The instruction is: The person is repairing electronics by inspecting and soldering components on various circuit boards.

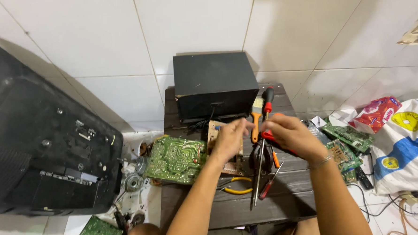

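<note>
Over the bench (232, 210), our right hand (292, 135) grips a red-handled screwdriver (259, 169), left hand (229, 139) pinching toward it at nine o'clock; next comes steadying the tip.

A small dark wooden slatted table (232, 210) is set against a white tiled wall. A black box (214, 84) is placed at its back edge. A green circuit board (175, 159) is laid at its left side, overhanging the edge. Yellow-handled pliers (236, 186), a paintbrush (256, 118) and a red-and-black screwdriver (267, 101) are seen lying on the slats.
</note>
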